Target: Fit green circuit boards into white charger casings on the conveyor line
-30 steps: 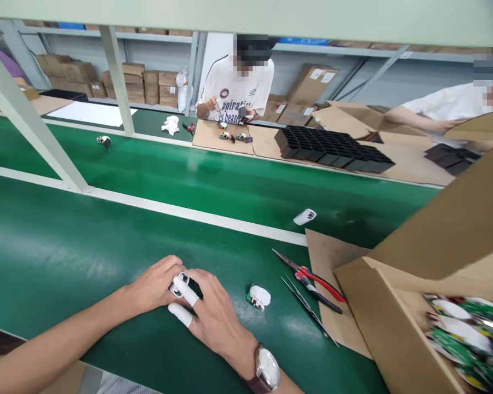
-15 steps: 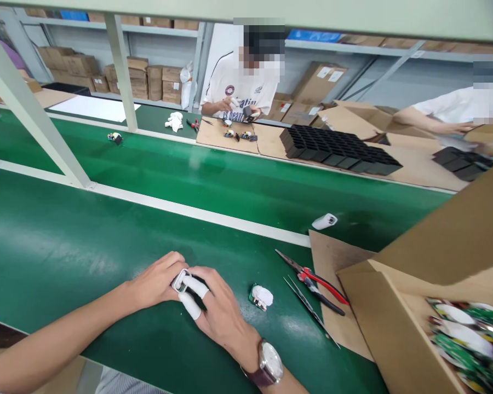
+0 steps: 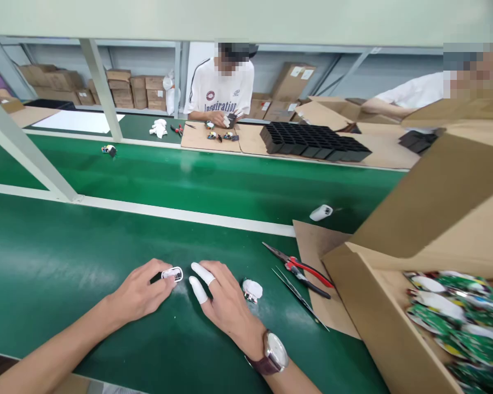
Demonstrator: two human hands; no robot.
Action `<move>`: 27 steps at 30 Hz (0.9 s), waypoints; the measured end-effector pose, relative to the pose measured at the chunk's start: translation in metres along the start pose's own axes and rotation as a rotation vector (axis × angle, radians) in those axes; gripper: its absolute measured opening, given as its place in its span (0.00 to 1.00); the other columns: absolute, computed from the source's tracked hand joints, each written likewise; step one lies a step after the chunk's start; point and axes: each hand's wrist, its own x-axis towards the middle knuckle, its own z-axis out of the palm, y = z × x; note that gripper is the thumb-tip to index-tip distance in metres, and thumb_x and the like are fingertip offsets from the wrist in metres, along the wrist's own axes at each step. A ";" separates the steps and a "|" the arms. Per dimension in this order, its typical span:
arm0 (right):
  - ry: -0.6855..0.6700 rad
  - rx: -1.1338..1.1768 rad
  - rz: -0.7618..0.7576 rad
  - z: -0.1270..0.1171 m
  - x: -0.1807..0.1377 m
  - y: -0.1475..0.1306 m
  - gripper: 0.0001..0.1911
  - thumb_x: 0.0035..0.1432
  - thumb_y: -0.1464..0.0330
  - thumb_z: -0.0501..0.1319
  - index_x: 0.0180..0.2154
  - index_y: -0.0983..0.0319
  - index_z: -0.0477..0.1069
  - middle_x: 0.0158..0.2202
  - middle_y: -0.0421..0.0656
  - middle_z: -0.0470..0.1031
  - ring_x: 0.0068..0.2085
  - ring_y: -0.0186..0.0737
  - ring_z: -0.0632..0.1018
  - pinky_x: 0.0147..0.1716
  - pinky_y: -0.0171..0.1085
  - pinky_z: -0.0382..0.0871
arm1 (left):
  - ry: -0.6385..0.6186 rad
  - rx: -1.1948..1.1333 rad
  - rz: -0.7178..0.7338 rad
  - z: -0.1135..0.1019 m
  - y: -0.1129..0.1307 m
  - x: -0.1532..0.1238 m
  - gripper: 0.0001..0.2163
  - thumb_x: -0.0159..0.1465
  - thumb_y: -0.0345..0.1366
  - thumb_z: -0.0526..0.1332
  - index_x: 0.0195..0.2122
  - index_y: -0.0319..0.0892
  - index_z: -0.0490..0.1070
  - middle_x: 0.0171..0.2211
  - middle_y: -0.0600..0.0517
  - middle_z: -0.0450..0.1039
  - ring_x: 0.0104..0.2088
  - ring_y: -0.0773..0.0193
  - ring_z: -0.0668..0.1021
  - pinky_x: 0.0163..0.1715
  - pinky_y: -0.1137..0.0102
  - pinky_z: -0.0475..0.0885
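A small white plastic housing (image 3: 173, 273), its open end facing up with some parts showing inside, is gripped between the thumb and fingers of my left hand (image 3: 142, 290). Just to its right, my right hand (image 3: 224, 293) hovers over the green bench with thumb and forefinger apart and nothing between them. White finger cots cover those two fingertips, and a watch is on that wrist. Close beside my right hand lies a small circuit board (image 3: 252, 290) topped with white material. Further right are red-and-black long-nose pliers (image 3: 299, 268) and metal tweezers (image 3: 299, 298).
At the right, an open cardboard box (image 3: 353, 284) holds several green circuit boards (image 3: 447, 323). Another white housing (image 3: 321, 212) lies on the green conveyor belt (image 3: 213, 186) beyond a pale rail (image 3: 189, 218). Across it, a co-worker (image 3: 222, 87) handles a dark part near black trays (image 3: 312, 142).
My right hand has drawn away from the housing, its fingers no longer at the opening. My left hand still holds the housing, now turned more into view. The camera view has shifted.
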 end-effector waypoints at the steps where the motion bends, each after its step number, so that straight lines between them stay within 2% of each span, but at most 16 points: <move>1: -0.017 0.069 0.034 -0.004 0.001 -0.003 0.13 0.73 0.72 0.59 0.56 0.60 0.73 0.46 0.50 0.80 0.44 0.47 0.80 0.44 0.48 0.79 | -0.016 0.019 -0.012 -0.001 0.001 0.002 0.05 0.74 0.27 0.59 0.44 0.44 0.71 0.46 0.45 0.77 0.40 0.60 0.81 0.38 0.66 0.79; 2: -0.076 0.175 0.086 -0.007 0.001 -0.008 0.11 0.73 0.71 0.59 0.53 0.60 0.75 0.44 0.47 0.80 0.41 0.44 0.81 0.41 0.45 0.79 | -0.047 0.031 -0.029 -0.002 0.001 0.003 0.05 0.74 0.27 0.59 0.43 0.44 0.72 0.45 0.46 0.77 0.39 0.61 0.81 0.36 0.67 0.79; 3: -0.190 0.315 0.145 -0.010 0.001 -0.013 0.10 0.74 0.70 0.59 0.51 0.59 0.76 0.41 0.45 0.81 0.38 0.41 0.81 0.38 0.41 0.78 | -0.084 0.028 -0.045 -0.004 0.002 0.006 0.06 0.74 0.28 0.58 0.42 0.44 0.72 0.44 0.46 0.77 0.37 0.62 0.80 0.34 0.68 0.78; 6: -0.693 0.711 0.229 -0.013 -0.003 -0.029 0.09 0.73 0.68 0.60 0.50 0.57 0.77 0.35 0.37 0.82 0.32 0.34 0.83 0.32 0.32 0.78 | -0.136 -0.064 -0.073 -0.011 -0.003 0.019 0.06 0.74 0.31 0.59 0.40 0.44 0.74 0.41 0.48 0.77 0.34 0.65 0.80 0.32 0.72 0.77; 7: -0.775 0.731 0.210 -0.011 -0.005 -0.032 0.09 0.72 0.68 0.62 0.52 0.57 0.77 0.36 0.37 0.83 0.33 0.35 0.84 0.34 0.32 0.79 | -0.123 -0.096 -0.077 -0.013 -0.008 0.026 0.05 0.74 0.31 0.60 0.41 0.44 0.75 0.41 0.48 0.77 0.34 0.66 0.80 0.33 0.72 0.77; 8: -0.770 0.667 0.182 -0.008 -0.007 -0.034 0.11 0.71 0.68 0.64 0.53 0.58 0.76 0.40 0.39 0.84 0.37 0.36 0.84 0.38 0.33 0.81 | -0.097 -0.111 -0.080 -0.016 -0.015 0.035 0.05 0.74 0.32 0.60 0.42 0.45 0.75 0.42 0.48 0.77 0.35 0.66 0.81 0.35 0.72 0.77; 10: -0.581 0.362 0.111 -0.001 -0.009 -0.031 0.14 0.70 0.70 0.64 0.56 0.61 0.74 0.49 0.47 0.83 0.45 0.41 0.84 0.48 0.40 0.80 | -0.026 -0.069 -0.095 -0.021 -0.037 0.059 0.05 0.74 0.34 0.60 0.43 0.45 0.77 0.45 0.47 0.78 0.41 0.63 0.82 0.42 0.70 0.78; 12: -0.383 0.062 0.053 0.004 -0.009 -0.024 0.15 0.71 0.72 0.61 0.58 0.63 0.73 0.57 0.52 0.78 0.54 0.46 0.80 0.55 0.48 0.77 | 0.026 0.046 -0.193 -0.024 -0.068 0.087 0.06 0.72 0.37 0.61 0.42 0.45 0.78 0.46 0.47 0.79 0.45 0.60 0.82 0.48 0.67 0.78; 13: -0.331 -0.028 0.029 0.005 -0.008 -0.020 0.14 0.72 0.71 0.60 0.57 0.63 0.73 0.58 0.53 0.77 0.56 0.48 0.78 0.57 0.50 0.75 | 0.038 0.108 -0.273 -0.024 -0.086 0.103 0.07 0.71 0.40 0.62 0.40 0.44 0.78 0.46 0.47 0.79 0.45 0.59 0.82 0.49 0.66 0.77; 16: -0.303 -0.149 -0.055 -0.001 -0.002 -0.013 0.11 0.72 0.64 0.62 0.52 0.62 0.74 0.58 0.52 0.75 0.58 0.50 0.74 0.58 0.51 0.73 | 0.074 0.204 -0.470 -0.020 -0.136 0.144 0.08 0.68 0.40 0.62 0.39 0.42 0.78 0.46 0.45 0.78 0.41 0.56 0.82 0.49 0.62 0.77; 19: -0.357 -0.298 -0.054 -0.021 -0.001 -0.007 0.14 0.68 0.62 0.66 0.51 0.63 0.74 0.56 0.54 0.75 0.55 0.53 0.75 0.53 0.51 0.76 | 0.091 0.202 -0.530 -0.006 -0.168 0.169 0.05 0.64 0.36 0.63 0.36 0.41 0.77 0.41 0.43 0.77 0.42 0.50 0.81 0.50 0.57 0.77; 21: -0.334 -0.442 0.076 -0.040 -0.010 0.003 0.20 0.65 0.61 0.68 0.54 0.64 0.73 0.53 0.56 0.75 0.49 0.55 0.77 0.46 0.52 0.78 | 0.078 0.183 -0.541 0.003 -0.176 0.174 0.05 0.62 0.35 0.65 0.36 0.41 0.77 0.38 0.44 0.76 0.43 0.47 0.81 0.51 0.56 0.77; 23: -0.266 -0.558 0.168 -0.061 -0.025 0.019 0.20 0.62 0.65 0.68 0.54 0.64 0.73 0.50 0.57 0.76 0.44 0.56 0.78 0.41 0.52 0.79 | 0.072 0.160 -0.522 0.010 -0.175 0.168 0.10 0.61 0.36 0.68 0.43 0.41 0.77 0.42 0.43 0.77 0.47 0.46 0.81 0.53 0.54 0.76; 25: -0.218 -0.528 0.102 -0.076 -0.041 0.037 0.10 0.61 0.72 0.64 0.46 0.61 0.75 0.51 0.57 0.76 0.45 0.55 0.79 0.40 0.51 0.79 | 0.079 0.145 -0.479 0.012 -0.163 0.153 0.17 0.61 0.37 0.69 0.51 0.41 0.75 0.49 0.41 0.76 0.54 0.44 0.79 0.58 0.51 0.74; 27: -0.276 -0.393 0.001 -0.078 -0.050 0.055 0.13 0.60 0.77 0.58 0.44 0.59 0.75 0.55 0.55 0.76 0.47 0.54 0.79 0.43 0.50 0.80 | 0.081 0.136 -0.420 0.008 -0.143 0.131 0.21 0.64 0.36 0.69 0.57 0.40 0.72 0.55 0.39 0.75 0.58 0.44 0.77 0.61 0.48 0.72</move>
